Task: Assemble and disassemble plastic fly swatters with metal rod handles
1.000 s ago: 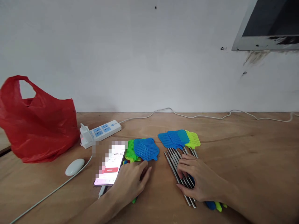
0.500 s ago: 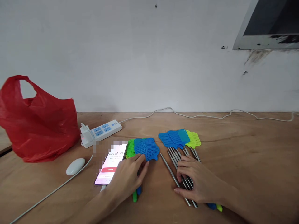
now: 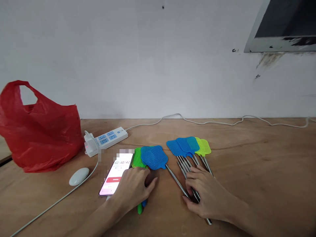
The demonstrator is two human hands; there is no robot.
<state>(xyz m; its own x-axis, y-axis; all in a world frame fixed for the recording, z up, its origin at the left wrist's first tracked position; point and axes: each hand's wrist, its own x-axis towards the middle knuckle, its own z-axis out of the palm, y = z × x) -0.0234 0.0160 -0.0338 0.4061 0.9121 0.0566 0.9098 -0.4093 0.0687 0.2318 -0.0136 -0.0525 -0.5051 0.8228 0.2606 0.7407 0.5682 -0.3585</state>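
Observation:
My left hand (image 3: 134,190) lies with fingers stretched over the handles of the left pile of fly swatters, whose blue head (image 3: 154,157) and green head (image 3: 136,160) show beyond the fingertips. A green handle end (image 3: 139,208) sticks out under the palm. My right hand (image 3: 209,195) rests, fingers curled, on a bundle of steel rods (image 3: 191,162) belonging to the right pile of blue heads (image 3: 182,146) and a green head (image 3: 204,146). Its thumb and fingers pinch one separate rod (image 3: 175,180), whose far end meets the neck of the left blue head.
A lit phone (image 3: 116,176) lies just left of my left hand, cable attached. Farther left are a white oval mouse (image 3: 79,176), a white power strip (image 3: 106,140) and a red plastic bag (image 3: 40,131). A white cable (image 3: 209,123) runs along the wall on the wooden table (image 3: 259,164).
One steel rod has been drawn out of the right bundle and slid left until its end reaches the left blue head. My right hand moved up the rods; the coloured handle ends are now hidden.

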